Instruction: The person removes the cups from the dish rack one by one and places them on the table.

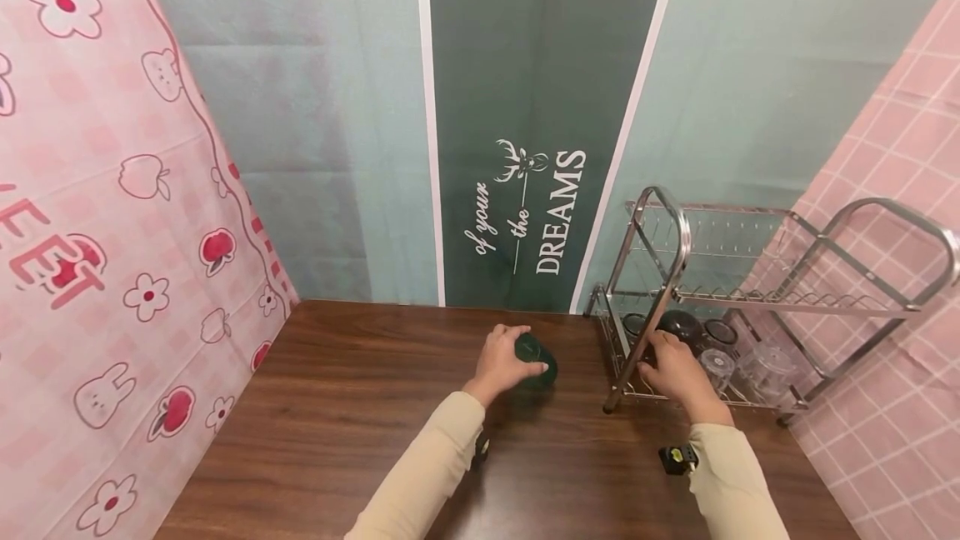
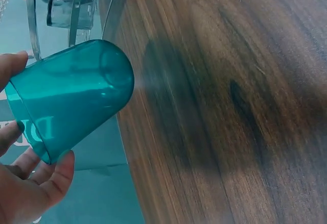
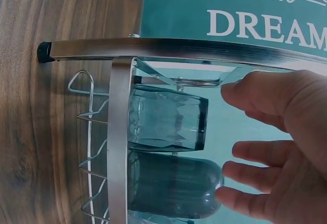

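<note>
My left hand (image 1: 498, 365) holds a translucent teal cup (image 2: 76, 101) by its rim, thumb and fingers spread around it. In the left wrist view the cup's rounded base faces the wood, with a dark shadow below it. My right hand (image 1: 678, 369) reaches in at the left end of a metal dish rack (image 1: 660, 307), its fingers loosely bent and apart. In the right wrist view its fingertips are right at the rounded end of a dark tumbler (image 3: 173, 183). A faceted grey glass (image 3: 168, 119) stands beside that tumbler on the lower tier.
Clear cups (image 1: 768, 365) stand further right on the rack's lower tier, and the wire upper tier (image 1: 787, 300) hangs over them. The rack stands at the right of the brown wooden table (image 1: 337, 407). Printed cloth (image 1: 322, 148) walls the back and sides.
</note>
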Action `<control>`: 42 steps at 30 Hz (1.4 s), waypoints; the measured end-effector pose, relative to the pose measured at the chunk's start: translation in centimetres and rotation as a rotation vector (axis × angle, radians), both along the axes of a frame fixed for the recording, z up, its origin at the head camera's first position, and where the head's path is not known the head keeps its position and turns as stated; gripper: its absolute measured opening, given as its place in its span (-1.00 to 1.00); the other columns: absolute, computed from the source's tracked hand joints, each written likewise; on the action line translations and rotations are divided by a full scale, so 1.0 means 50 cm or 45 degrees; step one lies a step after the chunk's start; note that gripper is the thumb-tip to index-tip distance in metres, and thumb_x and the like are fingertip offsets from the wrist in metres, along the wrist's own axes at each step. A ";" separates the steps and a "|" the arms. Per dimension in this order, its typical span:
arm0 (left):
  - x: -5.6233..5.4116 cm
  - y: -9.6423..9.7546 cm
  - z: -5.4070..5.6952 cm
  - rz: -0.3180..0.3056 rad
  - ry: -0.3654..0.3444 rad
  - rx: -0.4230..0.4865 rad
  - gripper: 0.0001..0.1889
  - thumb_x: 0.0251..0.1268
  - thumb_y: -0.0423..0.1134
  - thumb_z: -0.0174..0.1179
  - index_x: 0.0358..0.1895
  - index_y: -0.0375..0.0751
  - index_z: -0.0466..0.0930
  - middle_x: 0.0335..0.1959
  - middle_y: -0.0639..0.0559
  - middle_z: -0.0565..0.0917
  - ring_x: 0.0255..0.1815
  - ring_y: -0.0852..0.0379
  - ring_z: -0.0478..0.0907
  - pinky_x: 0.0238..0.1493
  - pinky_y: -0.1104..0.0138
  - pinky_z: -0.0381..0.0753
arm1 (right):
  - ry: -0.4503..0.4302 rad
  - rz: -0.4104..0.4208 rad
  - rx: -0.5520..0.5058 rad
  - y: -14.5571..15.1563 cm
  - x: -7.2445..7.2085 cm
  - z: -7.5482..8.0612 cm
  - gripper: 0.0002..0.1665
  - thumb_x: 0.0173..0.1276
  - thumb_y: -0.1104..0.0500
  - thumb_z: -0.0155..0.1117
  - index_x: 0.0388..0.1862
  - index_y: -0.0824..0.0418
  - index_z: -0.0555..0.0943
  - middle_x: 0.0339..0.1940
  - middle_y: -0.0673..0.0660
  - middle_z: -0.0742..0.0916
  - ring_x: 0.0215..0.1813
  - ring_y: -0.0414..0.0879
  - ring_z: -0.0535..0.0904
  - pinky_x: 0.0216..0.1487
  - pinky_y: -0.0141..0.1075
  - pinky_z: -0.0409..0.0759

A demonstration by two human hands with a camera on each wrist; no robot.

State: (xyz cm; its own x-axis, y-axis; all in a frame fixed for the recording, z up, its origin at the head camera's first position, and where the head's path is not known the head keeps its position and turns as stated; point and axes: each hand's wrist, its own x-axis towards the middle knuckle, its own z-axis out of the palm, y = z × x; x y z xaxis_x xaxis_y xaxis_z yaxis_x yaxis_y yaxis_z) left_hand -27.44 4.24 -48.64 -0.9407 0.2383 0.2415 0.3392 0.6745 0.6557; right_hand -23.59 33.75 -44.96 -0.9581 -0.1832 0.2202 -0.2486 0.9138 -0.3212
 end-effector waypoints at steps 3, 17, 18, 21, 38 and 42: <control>-0.006 0.001 0.000 -0.001 -0.023 -0.033 -0.28 -0.16 0.07 0.44 0.17 -0.09 0.51 -0.01 -0.10 0.48 -0.01 -0.04 0.41 -0.04 0.19 0.45 | 0.020 -0.005 -0.003 0.002 -0.009 -0.005 -0.55 0.16 0.30 0.22 0.02 0.47 0.46 0.13 0.57 0.37 0.07 0.53 0.29 -0.05 0.27 0.31; -0.030 0.012 0.002 0.050 -0.041 -0.185 -0.28 -0.13 0.07 0.43 0.20 -0.06 0.50 0.04 -0.12 0.46 0.03 -0.05 0.40 -0.07 0.17 0.48 | 0.129 -0.020 -0.003 0.003 -0.067 -0.028 -0.43 0.12 0.38 0.26 0.16 0.45 0.44 0.06 0.48 0.50 0.11 0.44 0.31 0.04 0.26 0.26; -0.031 0.012 0.002 0.053 -0.044 -0.197 -0.28 -0.14 0.08 0.43 0.20 -0.06 0.50 0.04 -0.13 0.47 0.03 -0.05 0.40 -0.08 0.17 0.48 | 0.124 -0.027 -0.012 0.003 -0.070 -0.029 -0.44 0.14 0.36 0.26 0.16 0.44 0.45 0.07 0.48 0.51 0.12 0.44 0.31 0.04 0.25 0.26; -0.034 0.012 0.005 0.072 -0.050 -0.221 -0.28 -0.15 0.08 0.44 0.18 -0.07 0.51 0.04 -0.13 0.46 0.02 -0.07 0.40 -0.10 0.17 0.50 | 0.112 -0.029 -0.043 0.000 -0.077 -0.026 -0.46 0.16 0.34 0.26 0.16 0.41 0.45 0.05 0.48 0.52 0.10 0.44 0.33 0.00 0.25 0.29; -0.046 0.024 0.016 0.059 -0.075 -0.364 -0.29 -0.09 0.09 0.40 0.22 -0.07 0.48 0.05 -0.14 0.44 0.05 -0.07 0.39 -0.14 0.17 0.52 | 0.223 0.082 0.078 -0.001 -0.107 -0.020 -0.41 0.02 0.35 0.34 0.09 0.42 0.45 0.05 0.67 0.41 0.03 0.57 0.33 -0.17 0.30 0.38; -0.047 0.027 0.013 0.059 -0.049 -0.405 -0.30 -0.08 0.08 0.40 0.20 -0.08 0.49 0.03 -0.14 0.45 0.03 -0.06 0.41 -0.17 0.17 0.53 | 0.191 0.081 0.048 0.000 -0.110 -0.026 -0.42 0.02 0.39 0.34 0.08 0.43 0.45 0.05 0.68 0.40 0.09 0.57 0.29 -0.13 0.30 0.36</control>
